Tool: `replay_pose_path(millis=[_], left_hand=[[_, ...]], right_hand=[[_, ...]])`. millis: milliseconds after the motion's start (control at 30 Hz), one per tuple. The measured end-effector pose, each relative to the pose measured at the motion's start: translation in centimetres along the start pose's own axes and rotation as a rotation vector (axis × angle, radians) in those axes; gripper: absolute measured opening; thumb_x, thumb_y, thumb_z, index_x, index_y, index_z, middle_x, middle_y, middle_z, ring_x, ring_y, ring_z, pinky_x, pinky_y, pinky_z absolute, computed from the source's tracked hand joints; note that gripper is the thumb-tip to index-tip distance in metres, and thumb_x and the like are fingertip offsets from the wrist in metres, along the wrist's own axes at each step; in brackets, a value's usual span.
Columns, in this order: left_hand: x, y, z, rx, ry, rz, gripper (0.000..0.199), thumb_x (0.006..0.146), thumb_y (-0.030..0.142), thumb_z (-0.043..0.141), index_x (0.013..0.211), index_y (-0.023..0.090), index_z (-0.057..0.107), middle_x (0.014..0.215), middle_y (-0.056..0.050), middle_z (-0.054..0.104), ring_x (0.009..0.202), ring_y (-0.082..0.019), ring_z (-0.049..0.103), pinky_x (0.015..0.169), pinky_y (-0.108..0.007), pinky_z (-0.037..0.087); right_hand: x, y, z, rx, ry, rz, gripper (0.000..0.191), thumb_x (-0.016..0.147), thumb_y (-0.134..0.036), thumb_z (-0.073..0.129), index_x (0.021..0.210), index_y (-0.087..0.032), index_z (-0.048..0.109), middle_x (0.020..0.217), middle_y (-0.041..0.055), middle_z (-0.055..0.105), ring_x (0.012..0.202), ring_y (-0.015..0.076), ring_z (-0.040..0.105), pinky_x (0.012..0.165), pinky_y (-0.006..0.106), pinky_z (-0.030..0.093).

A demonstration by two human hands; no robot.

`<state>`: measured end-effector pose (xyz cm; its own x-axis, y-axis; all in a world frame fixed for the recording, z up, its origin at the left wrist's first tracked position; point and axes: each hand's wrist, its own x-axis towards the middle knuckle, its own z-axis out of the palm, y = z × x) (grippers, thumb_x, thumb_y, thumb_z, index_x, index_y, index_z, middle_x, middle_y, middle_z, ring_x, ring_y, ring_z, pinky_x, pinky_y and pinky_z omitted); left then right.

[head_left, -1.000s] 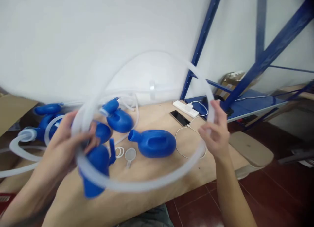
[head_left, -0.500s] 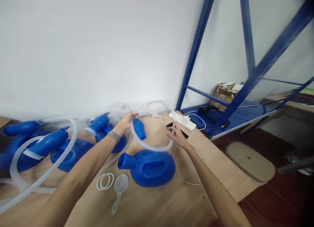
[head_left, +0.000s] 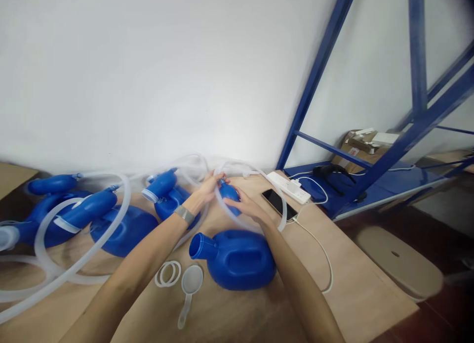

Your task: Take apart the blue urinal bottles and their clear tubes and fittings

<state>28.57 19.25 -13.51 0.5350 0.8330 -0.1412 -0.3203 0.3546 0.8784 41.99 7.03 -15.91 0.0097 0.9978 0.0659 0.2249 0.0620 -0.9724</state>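
Note:
Near the wall, my left hand point(head_left: 215, 184) is closed at the neck of a small blue bottle-shaped piece point(head_left: 228, 193), where a clear tube point(head_left: 284, 212) loops past. My right hand point(head_left: 243, 204) is wrapped round the lower right side of that same piece. A large blue jug point(head_left: 240, 260) lies on its side in front of my hands, its open mouth toward the left. To its left are white rings point(head_left: 168, 274) and a white strainer-like piece with a handle point(head_left: 192, 279).
Several blue jugs point(head_left: 124, 230) with coiled clear tubes cover the table's left side. A phone point(head_left: 279, 204) and a white power strip point(head_left: 289, 187) lie at the right, beside a blue metal rack point(head_left: 314, 81). A stool point(head_left: 400, 261) stands beyond the table edge.
My right hand has left the tube's right part and moved left onto the small blue piece. The phone is now uncovered. The view has shifted, so the table's things appear farther right.

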Motion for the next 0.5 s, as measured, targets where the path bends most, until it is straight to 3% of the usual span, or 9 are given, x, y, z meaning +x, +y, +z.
replay_pose_path(millis=[133,267,400,500], left_hand=[[-0.6,-0.4,-0.8,0.064,-0.069,-0.015,0.017,0.093,0.022,0.074,0.105,0.012,0.068,0.087,0.000,0.069,0.074,-0.009,0.066,0.065,-0.019,0.059],[-0.3,-0.8,-1.5,0.074,-0.055,-0.017,0.021,0.088,0.016,0.078,0.106,0.013,0.068,0.081,0.001,0.069,0.072,-0.010,0.067,0.066,-0.020,0.059],[0.5,-1.3,-1.6,0.053,-0.009,-0.025,0.021,0.092,0.027,0.076,0.106,0.013,0.067,0.081,0.002,0.068,0.068,-0.008,0.064,0.063,-0.019,0.057],[1.0,-1.8,-1.6,0.028,-0.001,-0.046,0.025,0.096,0.037,0.071,0.101,0.012,0.067,0.084,0.001,0.067,0.070,-0.007,0.064,0.065,-0.020,0.058]], right_hand=[[0.2,0.6,-0.2,0.018,0.026,-0.027,0.078,0.084,-0.046,0.081,0.154,-0.027,0.053,0.159,0.0088,0.054,0.147,0.0287,0.052,0.125,0.046,0.039],[0.0,0.7,-0.6,-0.011,-0.001,-0.056,0.074,0.084,-0.043,0.082,0.152,-0.027,0.056,0.158,0.0076,0.055,0.148,0.0293,0.050,0.126,0.047,0.038],[0.1,0.9,-0.7,-0.065,0.016,-0.106,0.076,0.083,-0.041,0.083,0.152,-0.026,0.056,0.159,0.0070,0.054,0.149,0.0294,0.049,0.128,0.047,0.035],[0.2,1.1,-0.9,-0.125,0.018,-0.104,0.071,0.082,-0.039,0.083,0.149,-0.027,0.059,0.154,0.0060,0.060,0.143,0.0300,0.055,0.124,0.047,0.041]])
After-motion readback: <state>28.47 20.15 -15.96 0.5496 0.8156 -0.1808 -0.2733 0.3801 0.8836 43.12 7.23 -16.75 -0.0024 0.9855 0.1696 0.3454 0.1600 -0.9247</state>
